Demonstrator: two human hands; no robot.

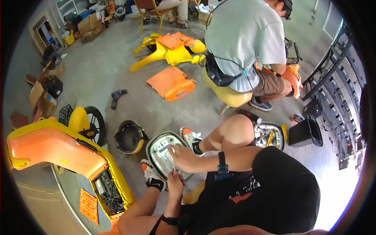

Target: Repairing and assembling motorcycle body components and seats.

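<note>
A pale grey, rounded shell part (154, 150) with a raised rim lies on the floor between my shoes. My left hand (175, 182) is closed at its near edge, on a thin pale rod (173, 162) that points up toward my other hand. Over the middle of the shell is my right hand (183, 157), its fingers bent and close together near the rod's far end. What those fingers pinch is too small to make out.
A yellow-orange scooter body (58, 147) stands at left, beside a yellow helmet (129, 137) and a drill (117, 98). Orange panels (171, 83) lie ahead. A person in grey (246, 43) sits at right, near a second shell (270, 135) and a black bin (306, 132).
</note>
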